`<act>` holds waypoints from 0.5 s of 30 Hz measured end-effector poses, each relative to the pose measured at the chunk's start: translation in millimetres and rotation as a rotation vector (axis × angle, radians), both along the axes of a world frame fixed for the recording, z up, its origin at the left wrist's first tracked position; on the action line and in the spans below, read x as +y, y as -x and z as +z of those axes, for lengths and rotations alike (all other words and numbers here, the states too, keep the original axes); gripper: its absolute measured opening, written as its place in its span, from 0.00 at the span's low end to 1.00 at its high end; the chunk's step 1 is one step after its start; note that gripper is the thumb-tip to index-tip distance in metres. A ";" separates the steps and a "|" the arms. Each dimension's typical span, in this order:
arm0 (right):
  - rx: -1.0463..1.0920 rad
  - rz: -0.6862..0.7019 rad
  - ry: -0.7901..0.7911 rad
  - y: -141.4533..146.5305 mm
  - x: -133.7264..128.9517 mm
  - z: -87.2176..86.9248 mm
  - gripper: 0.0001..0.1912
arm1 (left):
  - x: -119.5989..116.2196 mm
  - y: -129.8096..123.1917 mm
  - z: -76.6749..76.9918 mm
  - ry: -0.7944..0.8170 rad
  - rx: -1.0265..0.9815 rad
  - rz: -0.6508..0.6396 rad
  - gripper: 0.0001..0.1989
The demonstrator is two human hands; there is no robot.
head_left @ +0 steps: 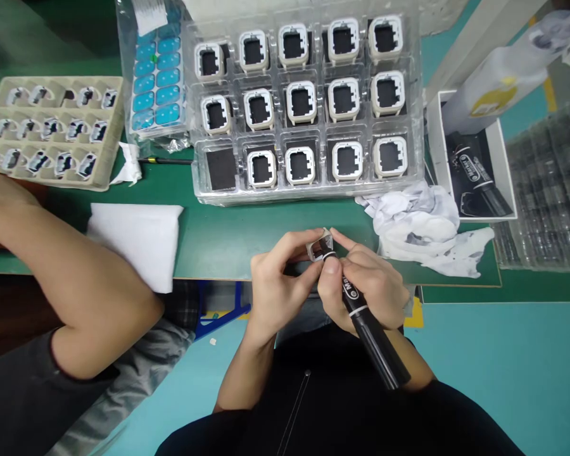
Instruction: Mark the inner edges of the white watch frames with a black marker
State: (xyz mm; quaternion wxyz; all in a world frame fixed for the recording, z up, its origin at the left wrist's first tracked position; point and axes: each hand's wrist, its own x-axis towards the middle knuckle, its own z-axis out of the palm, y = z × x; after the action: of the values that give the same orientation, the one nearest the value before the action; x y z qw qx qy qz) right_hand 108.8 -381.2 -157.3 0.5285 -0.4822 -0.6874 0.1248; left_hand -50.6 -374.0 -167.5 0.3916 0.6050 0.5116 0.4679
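Note:
In my left hand (282,278) I grip a small white watch case (317,246) between fingertips and thumb, tilted up off the table. A black marker pen (368,326) lies slanted in my right hand (365,282), its tip end at the case's inner side and its thick end pointing toward my body. My fingers hide part of the case and the exact contact of the tip. Beyond my hands is a clear plastic tray (218,196) with rows of similar white square cases. Its front-left pocket shows only a dark pad (221,169).
Crumpled white cloths (418,221) lie to the right, beside a white box (508,190) holding markers and a bottle (494,82). On the left are a folded white cloth (133,237), a beige parts tray (116,126), bagged blue pieces (167,77) and a co-worker's arm (85,278).

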 end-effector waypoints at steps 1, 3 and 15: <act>-0.009 0.011 -0.026 0.7 1.1 -0.1 0.18 | 0.1 0.1 -0.1 -0.005 -0.010 0.000 0.16; 0.033 -0.002 -0.095 2.8 4.5 -0.6 0.16 | 0.5 0.5 -0.6 0.006 -0.037 -0.005 0.17; 0.093 -0.021 -0.054 1.2 4.6 3.8 0.18 | 2.3 3.3 -0.9 0.043 -0.130 -0.040 0.21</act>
State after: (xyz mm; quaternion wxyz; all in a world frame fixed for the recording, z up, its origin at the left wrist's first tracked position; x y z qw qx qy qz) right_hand 107.6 -376.6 -153.5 0.5740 -0.4688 -0.6600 0.1228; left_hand -53.9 -371.8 -168.4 0.4461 0.5749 0.4826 0.4874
